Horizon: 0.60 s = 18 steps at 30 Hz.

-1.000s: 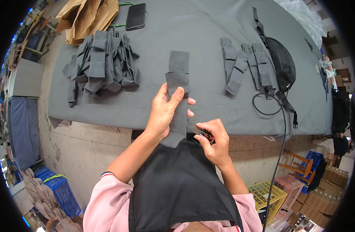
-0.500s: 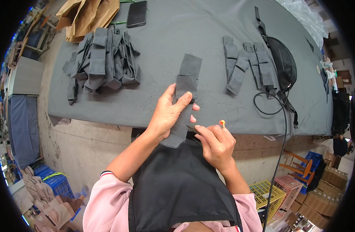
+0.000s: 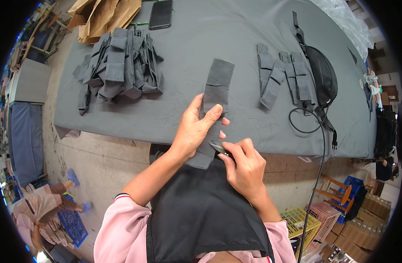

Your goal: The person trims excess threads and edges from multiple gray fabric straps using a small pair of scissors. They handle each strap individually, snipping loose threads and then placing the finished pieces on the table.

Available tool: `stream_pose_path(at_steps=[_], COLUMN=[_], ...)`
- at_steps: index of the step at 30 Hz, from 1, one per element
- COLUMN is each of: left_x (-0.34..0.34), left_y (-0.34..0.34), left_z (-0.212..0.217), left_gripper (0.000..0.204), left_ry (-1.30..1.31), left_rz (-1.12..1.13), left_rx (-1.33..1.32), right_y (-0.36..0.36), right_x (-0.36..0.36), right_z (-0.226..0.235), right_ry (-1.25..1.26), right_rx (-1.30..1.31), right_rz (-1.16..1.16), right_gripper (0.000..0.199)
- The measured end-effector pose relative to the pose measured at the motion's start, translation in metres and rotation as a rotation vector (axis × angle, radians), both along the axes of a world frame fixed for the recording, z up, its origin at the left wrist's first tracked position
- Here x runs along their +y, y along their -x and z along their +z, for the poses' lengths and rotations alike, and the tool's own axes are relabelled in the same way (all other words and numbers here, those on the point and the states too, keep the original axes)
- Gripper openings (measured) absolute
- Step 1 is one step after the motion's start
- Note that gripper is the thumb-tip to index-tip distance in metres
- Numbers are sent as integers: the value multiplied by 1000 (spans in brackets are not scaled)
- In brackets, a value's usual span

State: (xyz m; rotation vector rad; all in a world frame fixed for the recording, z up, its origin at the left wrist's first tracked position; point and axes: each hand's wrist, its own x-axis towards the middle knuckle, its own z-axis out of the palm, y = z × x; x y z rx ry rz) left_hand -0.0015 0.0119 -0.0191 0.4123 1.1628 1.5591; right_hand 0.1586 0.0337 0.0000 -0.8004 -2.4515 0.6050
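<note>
My left hand (image 3: 193,130) is closed on a long, folded strip of dark grey fabric (image 3: 219,81), thumb on top and fingertips showing past its right edge. The strip slants over the table's near edge, its lower end by my black apron. In my right hand (image 3: 247,168) is a pair of thread snips (image 3: 216,147), pinched between thumb and fingers. Their metal blades point at the strip's right edge, below my left fingertips; whether they touch it I cannot tell. The handles are mostly hidden.
On the grey-covered table (image 3: 187,39) lie a heap of folded strips (image 3: 117,65), several more strips (image 3: 271,79), a black waist bag (image 3: 321,74) with a cable, a phone (image 3: 161,14), a brown paper bag (image 3: 109,17) and loose threads. Crates (image 3: 299,221) stand lower right. Another person (image 3: 43,204) is lower left.
My right hand has turned, so the snips' blades show more and the orange end above my fingers is out of sight. The strip shifted slightly. A person has come into view at lower left.
</note>
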Motion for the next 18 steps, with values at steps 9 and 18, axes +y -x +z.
stream_pose_path(at_steps=[9, 18], left_x=[-3, -5], left_y=[2, 4], left_z=[0, 0], left_gripper=[34, 39], left_ry=[10, 69], left_rz=[-29, -87], left_rx=[-22, -53], right_y=[15, 4], right_x=[1, -1], right_z=[5, -12], right_ry=[-34, 75], right_rx=[-56, 116], right_rz=[97, 49], right_gripper=[25, 25])
